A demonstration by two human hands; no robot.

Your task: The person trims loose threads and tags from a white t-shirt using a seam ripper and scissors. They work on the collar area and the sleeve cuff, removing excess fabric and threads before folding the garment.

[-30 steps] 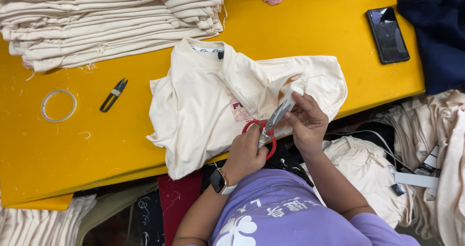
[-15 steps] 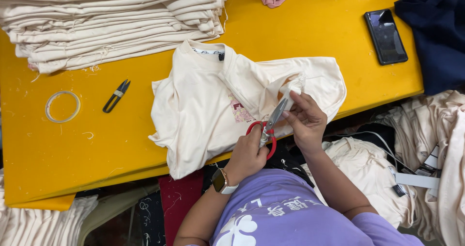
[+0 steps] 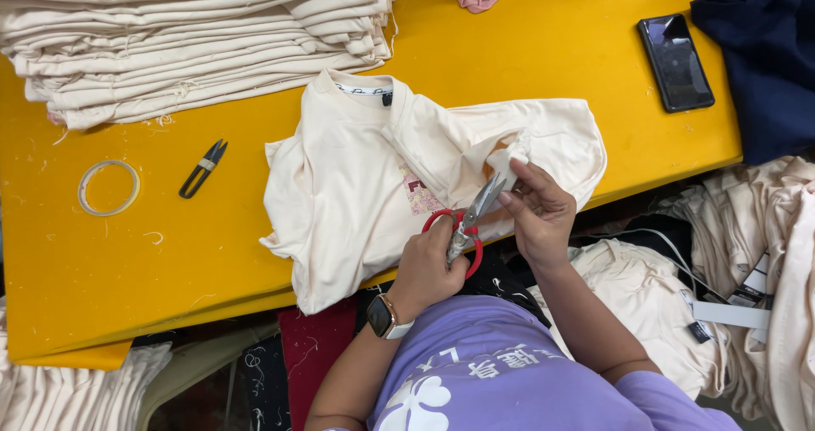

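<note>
1. A cream T-shirt [image 3: 356, 202] lies crumpled on a yellow worktop [image 3: 127, 261], its collar toward the far side and its lower hem hanging over the near edge.
2. The left hand [image 3: 429, 265] grips red-handled scissors [image 3: 465, 227], fingers threaded through and closed on the loops; the steel blades point up and to the right toward a fold of the shirt.
3. The right hand [image 3: 539, 214] pinches that raised fold of cream fabric, fingers pressed together on the cloth just beside the blade tips.
4. A smartwatch [image 3: 384, 316] with a dark face sits on the left wrist; the person wears a purple top with white print.
5. To the far left, a tall stack of folded cream garments [image 3: 187, 40] fills the corner, its raw edges trailing loose threads.
6. Left of the shirt lie small black thread snips [image 3: 202, 168] and, farther left, a thin clear tape ring [image 3: 109, 187], well apart from the hands.
7. A black smartphone [image 3: 675, 61] lies face up at far right, near a dark navy cloth [image 3: 764, 57].
8. More cream garments [image 3: 764, 253] with white labels are heaped below the worktop's right edge; thread scraps speckle the yellow surface.
</note>
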